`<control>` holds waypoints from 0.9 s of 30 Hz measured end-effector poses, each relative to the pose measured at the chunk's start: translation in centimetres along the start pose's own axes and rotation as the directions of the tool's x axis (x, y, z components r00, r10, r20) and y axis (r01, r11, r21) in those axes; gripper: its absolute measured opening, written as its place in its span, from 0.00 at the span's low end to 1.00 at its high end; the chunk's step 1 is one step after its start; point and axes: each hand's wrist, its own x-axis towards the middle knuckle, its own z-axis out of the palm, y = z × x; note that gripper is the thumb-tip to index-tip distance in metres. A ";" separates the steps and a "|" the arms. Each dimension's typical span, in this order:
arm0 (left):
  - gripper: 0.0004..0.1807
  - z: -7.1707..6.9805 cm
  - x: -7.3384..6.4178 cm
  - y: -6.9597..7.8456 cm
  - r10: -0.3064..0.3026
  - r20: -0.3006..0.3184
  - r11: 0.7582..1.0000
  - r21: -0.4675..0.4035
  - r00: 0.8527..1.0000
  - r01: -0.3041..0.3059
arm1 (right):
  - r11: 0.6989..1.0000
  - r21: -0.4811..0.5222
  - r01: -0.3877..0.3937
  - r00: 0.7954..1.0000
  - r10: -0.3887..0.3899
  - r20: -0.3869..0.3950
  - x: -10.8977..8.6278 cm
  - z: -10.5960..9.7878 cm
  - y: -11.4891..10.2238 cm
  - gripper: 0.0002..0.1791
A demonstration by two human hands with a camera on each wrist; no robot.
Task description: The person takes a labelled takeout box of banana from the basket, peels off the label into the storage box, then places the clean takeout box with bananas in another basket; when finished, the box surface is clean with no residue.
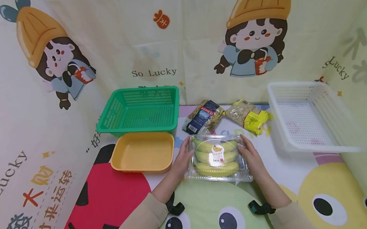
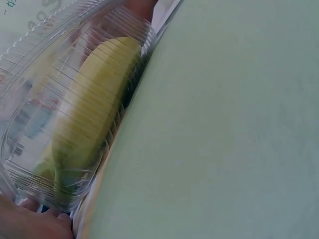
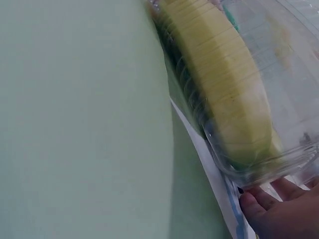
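A clear plastic clamshell box of bananas (image 1: 219, 177) lies between my two hands, with a banana sticker on its lid. At its left end my left hand (image 1: 181, 161) grips the side, thumb on top. My right hand (image 1: 252, 158) holds the opposite end the same way. In the left wrist view, a yellow banana (image 2: 92, 99) shows through the ribbed plastic, and the left fingers (image 2: 37, 221) curl under the box's end. From the right wrist view, the right fingers (image 3: 266, 199) reach beneath the other end.
Behind the box lie an Agnesi pasta bag (image 1: 204, 117) and a yellow-labelled bag (image 1: 248, 115). A green basket (image 1: 140, 128) and a yellow-orange tray (image 1: 142, 169) stand left. A white basket (image 1: 318, 148) stands right. A patterned cloth wall (image 1: 182, 51) closes the back.
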 end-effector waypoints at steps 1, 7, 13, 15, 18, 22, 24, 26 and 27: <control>0.35 0.0 0.0 0.0 -0.003 -0.003 1.000 0.001 1.000 0.003 | 1.000 -0.003 0.014 1.000 -0.014 0.007 0.0 -0.1 -0.1 0.34; 0.34 0.1 -0.1 0.4 -0.023 -0.020 0.999 0.023 1.000 0.023 | 0.979 -0.112 0.173 0.984 -0.176 -0.021 -0.4 -1.6 -1.6 0.32; 0.35 0.1 -0.1 0.4 -0.020 -0.034 0.999 0.035 0.999 0.021 | 0.862 -0.391 0.323 0.934 -0.356 -0.014 -1.1 -2.5 -4.1 0.24; 0.35 0.1 0.0 0.4 -0.019 -0.034 0.999 0.031 0.999 0.020 | 0.825 -0.444 0.349 0.928 -0.371 0.039 -1.4 -2.2 -4.8 0.23; 0.35 0.1 0.1 0.4 -0.020 -0.036 0.999 0.028 0.999 0.021 | 0.791 -0.473 0.389 0.920 -0.366 0.144 -1.7 -1.5 -5.7 0.22; 0.35 0.0 0.0 0.6 -0.034 -0.036 0.999 0.023 0.999 0.035 | 0.767 -0.484 0.421 0.907 -0.344 0.243 -2.0 -0.4 -6.4 0.21; 0.35 0.0 0.0 0.7 -0.041 -0.033 0.999 0.021 0.999 0.041 | 0.762 -0.484 0.430 0.902 -0.335 0.273 -2.0 0.1 -6.6 0.21; 0.35 0.0 -0.1 0.7 -0.043 -0.025 0.999 0.023 0.999 0.044 | 0.751 -0.489 0.444 0.894 -0.330 0.304 -1.9 0.4 -6.7 0.21; 0.34 0.0 -0.2 0.8 -0.044 -0.023 0.999 0.025 0.999 0.045 | 0.745 -0.490 0.452 0.889 -0.329 0.319 -1.9 0.5 -6.7 0.21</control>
